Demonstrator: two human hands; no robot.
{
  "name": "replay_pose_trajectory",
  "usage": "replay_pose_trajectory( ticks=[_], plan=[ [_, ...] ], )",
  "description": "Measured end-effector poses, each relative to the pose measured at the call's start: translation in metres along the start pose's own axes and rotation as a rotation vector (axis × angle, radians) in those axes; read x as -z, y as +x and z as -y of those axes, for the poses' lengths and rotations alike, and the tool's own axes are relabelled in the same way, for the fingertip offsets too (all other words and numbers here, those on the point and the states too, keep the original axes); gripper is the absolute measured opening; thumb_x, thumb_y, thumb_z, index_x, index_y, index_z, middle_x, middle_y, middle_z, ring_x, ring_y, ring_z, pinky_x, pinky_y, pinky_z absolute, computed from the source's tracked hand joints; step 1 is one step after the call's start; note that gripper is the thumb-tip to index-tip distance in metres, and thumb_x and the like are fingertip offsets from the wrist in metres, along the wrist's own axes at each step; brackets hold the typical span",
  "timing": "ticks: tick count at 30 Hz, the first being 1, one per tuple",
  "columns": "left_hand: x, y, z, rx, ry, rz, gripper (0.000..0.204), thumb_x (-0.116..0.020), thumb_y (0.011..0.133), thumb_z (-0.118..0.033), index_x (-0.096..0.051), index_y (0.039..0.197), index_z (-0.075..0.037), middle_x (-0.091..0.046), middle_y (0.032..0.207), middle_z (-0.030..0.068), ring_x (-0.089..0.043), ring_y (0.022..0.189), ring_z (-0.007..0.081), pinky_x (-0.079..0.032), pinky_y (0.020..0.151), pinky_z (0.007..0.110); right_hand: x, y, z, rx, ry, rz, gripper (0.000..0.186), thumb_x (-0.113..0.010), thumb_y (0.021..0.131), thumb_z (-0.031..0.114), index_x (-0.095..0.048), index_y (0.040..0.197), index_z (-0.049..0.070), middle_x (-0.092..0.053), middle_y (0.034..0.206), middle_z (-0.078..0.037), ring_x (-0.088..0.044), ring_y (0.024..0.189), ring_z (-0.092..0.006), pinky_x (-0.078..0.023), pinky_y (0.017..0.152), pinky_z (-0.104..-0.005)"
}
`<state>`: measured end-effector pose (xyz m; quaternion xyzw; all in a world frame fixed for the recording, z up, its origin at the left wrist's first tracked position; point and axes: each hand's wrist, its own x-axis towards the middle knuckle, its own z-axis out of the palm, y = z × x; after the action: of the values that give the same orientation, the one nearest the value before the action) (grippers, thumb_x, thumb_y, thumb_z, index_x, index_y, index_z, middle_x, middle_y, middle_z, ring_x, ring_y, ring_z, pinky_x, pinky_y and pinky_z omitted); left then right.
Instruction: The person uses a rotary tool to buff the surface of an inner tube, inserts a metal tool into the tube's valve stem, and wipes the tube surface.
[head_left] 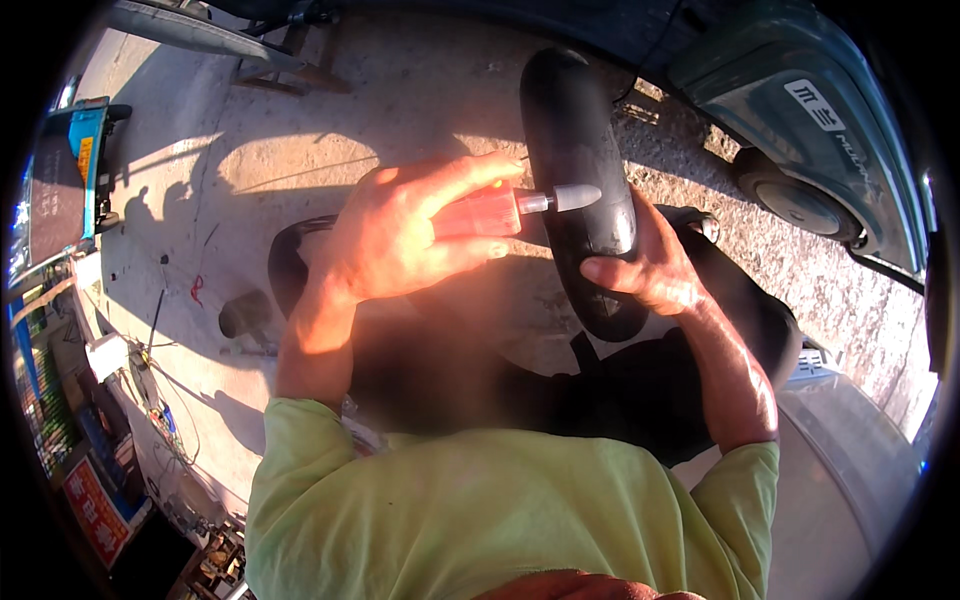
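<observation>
My left hand (400, 225) is closed on a red handheld tool (492, 212) with a silver shaft and a pale bullet-shaped tip (575, 196), which lies over or against a black rubber tube (565, 120), like an inner tube. My right hand (640, 270) grips that tube lower down, thumb across its front and fingers behind its right side. The tube stands lengthwise between my hands, over my dark-clothed legs. A sunlit glossy patch shows on the tube just below the tip. Haze or glare blurs the area under my left hand.
A dark green vehicle (850, 200) with a wheel fills the upper right. A blue cart (80, 160) stands at far left. Cables, small tools and clutter (160, 420) lie on the concrete floor (180, 300) at left. A grey curved object (840, 480) is at lower right.
</observation>
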<state>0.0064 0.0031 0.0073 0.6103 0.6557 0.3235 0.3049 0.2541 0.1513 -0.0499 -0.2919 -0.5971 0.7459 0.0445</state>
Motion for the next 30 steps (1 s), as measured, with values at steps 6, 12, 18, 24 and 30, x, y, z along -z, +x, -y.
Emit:
replay_pose_trajectory(
  ticks=[6, 12, 18, 24, 30],
  plan=[
    [0.000, 0.003, 0.009, 0.018, 0.009, -0.088, 0.064, -0.088, 0.074, -0.011, -0.063, 0.132, -0.011, -0.074, 0.110, 0.0096, -0.074, 0.100, 0.0256, -0.057, 0.088, 0.034, 0.003, -0.001, -0.001, -0.025, -0.048, 0.017, 0.110, -0.090, 0.066, 0.041, -0.035, 0.150, -0.003, -0.055, 0.137, -0.016, -0.053, 0.128, -0.0246, -0.042, 0.110, -0.0402],
    [-0.001, 0.000, 0.003, -0.019, 0.071, -0.044, 0.064, -0.088, 0.073, -0.010, -0.063, 0.132, -0.010, -0.074, 0.110, 0.0107, -0.074, 0.100, 0.0268, -0.057, 0.087, 0.034, -0.001, -0.001, 0.001, -0.041, -0.027, 0.007, 0.110, -0.088, 0.066, 0.042, -0.034, 0.151, -0.002, -0.054, 0.139, -0.016, -0.053, 0.129, -0.0258, -0.041, 0.110, -0.0404],
    [-0.003, 0.004, 0.000, -0.008, 0.097, -0.022, 0.063, -0.088, 0.072, -0.011, -0.065, 0.131, -0.011, -0.074, 0.111, 0.0117, -0.074, 0.096, 0.0292, -0.058, 0.085, 0.036, 0.000, -0.001, -0.003, -0.022, -0.266, -0.038, 0.110, -0.089, 0.063, 0.043, -0.038, 0.149, -0.003, -0.056, 0.134, -0.014, -0.054, 0.124, -0.0235, -0.041, 0.109, -0.0386],
    [-0.006, 0.005, 0.002, -0.010, 0.103, -0.060, 0.064, -0.088, 0.070, -0.012, -0.065, 0.130, -0.012, -0.074, 0.110, 0.0119, -0.073, 0.094, 0.0305, -0.059, 0.083, 0.036, 0.002, -0.001, -0.003, -0.026, -0.242, -0.040, 0.111, -0.089, 0.063, 0.041, -0.036, 0.150, -0.003, -0.056, 0.137, -0.016, -0.054, 0.127, -0.0251, -0.040, 0.110, -0.0387],
    [-0.004, 0.003, -0.005, -0.006, 0.111, 0.034, 0.062, -0.087, 0.072, -0.012, -0.065, 0.130, -0.011, -0.074, 0.110, 0.0120, -0.073, 0.095, 0.0309, -0.059, 0.083, 0.036, 0.001, 0.003, 0.002, -0.064, -0.312, -0.035, 0.112, -0.088, 0.063, 0.040, -0.035, 0.151, -0.003, -0.055, 0.138, -0.016, -0.053, 0.128, -0.0251, -0.040, 0.111, -0.0390]
  ],
)
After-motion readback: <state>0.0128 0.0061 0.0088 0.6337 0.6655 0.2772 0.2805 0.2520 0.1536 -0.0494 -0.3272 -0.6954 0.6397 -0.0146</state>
